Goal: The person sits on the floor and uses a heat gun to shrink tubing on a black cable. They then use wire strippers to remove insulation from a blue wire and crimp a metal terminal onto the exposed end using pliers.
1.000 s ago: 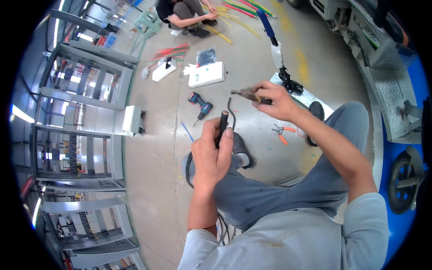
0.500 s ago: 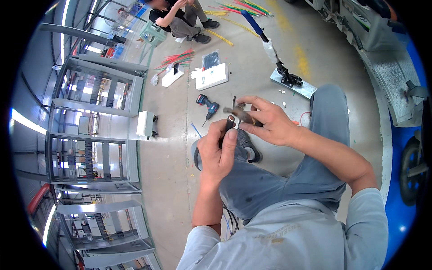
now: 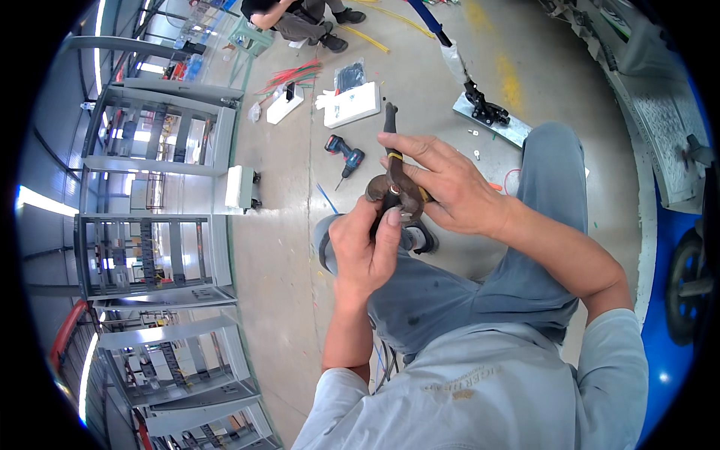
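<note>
My left hand point(image 3: 360, 251) is closed round a black cable point(image 3: 389, 201), its thumb pressed along it near the end. With my right hand point(image 3: 461, 191) I grip a dark, worn pair of cable cutters point(image 3: 405, 187) with yellow bands on the handles. The curved jaws of the cutters are round the end of the cable, just above my left fingertips. One handle points away past my right fingers; the other is mostly hidden by my right hand. Whether the blades touch the cable, I cannot tell.
On the floor ahead lie a cordless drill point(image 3: 345, 155), a white box point(image 3: 352, 105) and red and green strips point(image 3: 296, 73). A blue-handled lever tool stands on a metal plate point(image 3: 514, 131). Open metal cabinets point(image 3: 217, 255) line the left. A person point(image 3: 300, 26) sits at the far side.
The cutters have turned and moved onto the cable end, their jaws now round it. My right hand has shifted its grip, and one handle now points away. My left hand still holds the cable.
</note>
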`<state>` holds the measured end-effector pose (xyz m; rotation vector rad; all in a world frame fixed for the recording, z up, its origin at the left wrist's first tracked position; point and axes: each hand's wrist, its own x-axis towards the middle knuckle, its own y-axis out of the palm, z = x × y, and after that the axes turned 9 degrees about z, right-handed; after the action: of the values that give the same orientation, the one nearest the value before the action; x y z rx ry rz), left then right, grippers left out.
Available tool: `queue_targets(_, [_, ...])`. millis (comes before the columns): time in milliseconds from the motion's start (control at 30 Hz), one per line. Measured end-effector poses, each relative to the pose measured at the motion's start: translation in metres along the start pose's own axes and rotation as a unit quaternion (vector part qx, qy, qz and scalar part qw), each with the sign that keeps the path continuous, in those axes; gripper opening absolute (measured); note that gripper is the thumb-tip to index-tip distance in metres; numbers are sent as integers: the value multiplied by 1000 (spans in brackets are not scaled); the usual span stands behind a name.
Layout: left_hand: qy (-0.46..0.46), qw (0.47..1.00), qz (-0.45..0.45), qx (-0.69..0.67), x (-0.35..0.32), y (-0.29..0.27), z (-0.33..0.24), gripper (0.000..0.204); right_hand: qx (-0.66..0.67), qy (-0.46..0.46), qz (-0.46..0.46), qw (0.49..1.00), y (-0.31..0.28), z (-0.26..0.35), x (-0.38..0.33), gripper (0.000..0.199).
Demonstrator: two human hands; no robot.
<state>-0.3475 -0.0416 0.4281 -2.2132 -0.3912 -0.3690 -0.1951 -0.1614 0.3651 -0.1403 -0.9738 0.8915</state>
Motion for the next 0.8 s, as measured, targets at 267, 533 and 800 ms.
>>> queue_targets(267, [-24, 999, 20, 4, 3, -2, -4, 20, -87, -33, -24, 995, -2, -7, -1, 30])
queue_targets(533, [15, 999, 10, 35, 4, -1, 3, 19, -96, -57, -53, 992, 4, -12, 2, 30])
queue_targets(800, [-44, 998, 35, 31, 2, -3, -3, 42, -118, -67, -53, 989, 0, -14, 5, 31])
